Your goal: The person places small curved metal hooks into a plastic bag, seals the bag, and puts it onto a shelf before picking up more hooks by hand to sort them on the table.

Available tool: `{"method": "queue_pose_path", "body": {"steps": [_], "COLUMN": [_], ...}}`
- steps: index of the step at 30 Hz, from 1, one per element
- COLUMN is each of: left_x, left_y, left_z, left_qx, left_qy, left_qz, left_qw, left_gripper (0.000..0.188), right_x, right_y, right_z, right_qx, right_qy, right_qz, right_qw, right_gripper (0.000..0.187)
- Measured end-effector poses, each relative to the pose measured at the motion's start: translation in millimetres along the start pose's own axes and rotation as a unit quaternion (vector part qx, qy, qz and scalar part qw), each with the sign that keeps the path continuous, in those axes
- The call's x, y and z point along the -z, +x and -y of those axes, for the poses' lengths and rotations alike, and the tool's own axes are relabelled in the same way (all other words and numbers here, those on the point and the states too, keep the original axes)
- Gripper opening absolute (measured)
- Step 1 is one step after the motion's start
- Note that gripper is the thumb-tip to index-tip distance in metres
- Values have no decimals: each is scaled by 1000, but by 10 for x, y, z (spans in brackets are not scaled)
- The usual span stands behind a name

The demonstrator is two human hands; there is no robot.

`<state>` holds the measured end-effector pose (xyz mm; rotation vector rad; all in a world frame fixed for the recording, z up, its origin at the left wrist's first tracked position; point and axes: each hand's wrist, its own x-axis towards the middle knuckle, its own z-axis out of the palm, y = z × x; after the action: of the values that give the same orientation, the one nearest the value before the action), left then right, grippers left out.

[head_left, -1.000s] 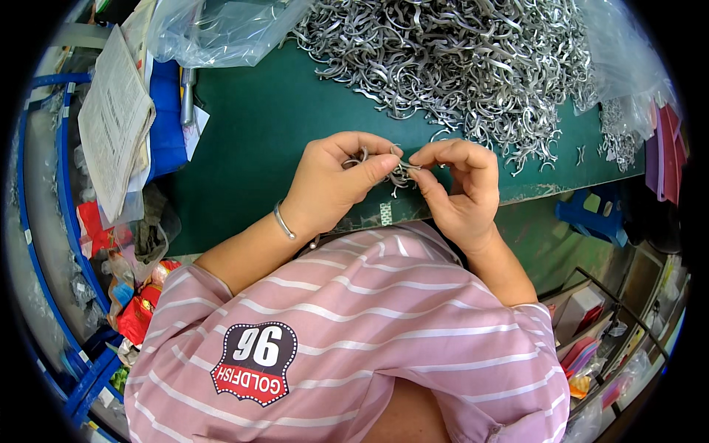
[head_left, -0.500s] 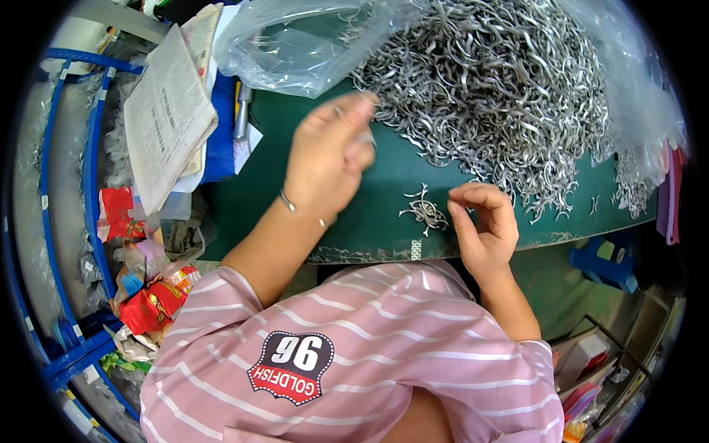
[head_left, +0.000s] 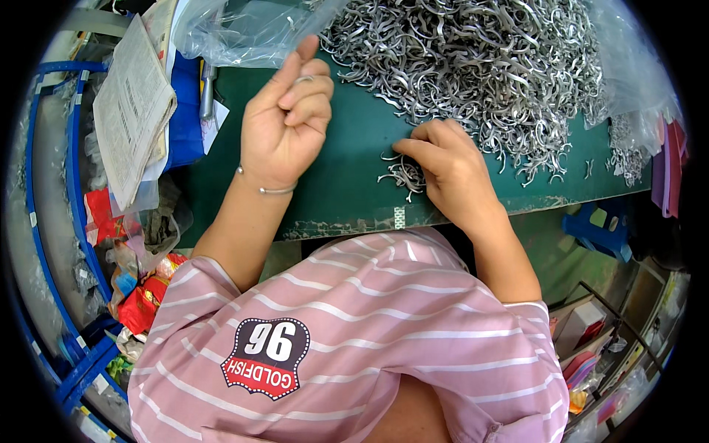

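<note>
My left hand [head_left: 284, 125] is raised over the green table [head_left: 347, 133], just below a clear plastic bag [head_left: 244, 29]. Its fingers are curled, with a small metal piece [head_left: 301, 77] pinched at the fingertips. My right hand [head_left: 447, 170] lies on the table with its fingers bent down onto a small bunch of bent metal clips [head_left: 402, 176] near the front edge. A big heap of the same silver clips [head_left: 473, 66] fills the far side of the table, just beyond my right hand. A thin bracelet sits on my left wrist.
Folded papers [head_left: 129, 111] and a blue object lie at the table's left end, above a blue metal rack [head_left: 52, 221] with red wrappers. More clear plastic [head_left: 635, 66] and a few stray clips lie at the right. Boxes and a blue stool stand lower right.
My hands, joined over one piece a second ago, have parted. The left hand went up and left toward the plastic bag. The right hand dropped onto the small bunch of clips.
</note>
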<state>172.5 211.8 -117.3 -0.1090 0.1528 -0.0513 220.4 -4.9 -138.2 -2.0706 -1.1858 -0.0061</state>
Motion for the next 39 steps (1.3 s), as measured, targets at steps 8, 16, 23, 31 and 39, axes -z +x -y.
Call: {"method": "queue_pose_path", "body": {"steps": [8, 16, 23, 31, 39], "left_x": [208, 210, 256, 126, 88], "left_y": [-184, -261, -275, -29, 97], "left_z": [150, 495, 589, 90, -420], "left_qx": [81, 88, -27, -117, -104], "left_qy": [238, 481, 612, 431, 261], "left_qz": [-59, -199, -155, -144, -152], "left_qw": [966, 849, 775, 883, 947], "left_gripper": [20, 17, 15, 12, 24], "right_x": [11, 92, -44, 104, 31], "right_y": [-24, -103, -153, -209, -229], "right_z": [-8, 105, 96, 55, 109], "right_qx": [-54, -142, -22, -122, -59], "right_qy": [63, 240, 185, 139, 34], "right_qz": [-31, -50, -152, -80, -19], "right_qw": [996, 959, 971, 979, 998], "right_gripper": [15, 11, 21, 12, 14]}}
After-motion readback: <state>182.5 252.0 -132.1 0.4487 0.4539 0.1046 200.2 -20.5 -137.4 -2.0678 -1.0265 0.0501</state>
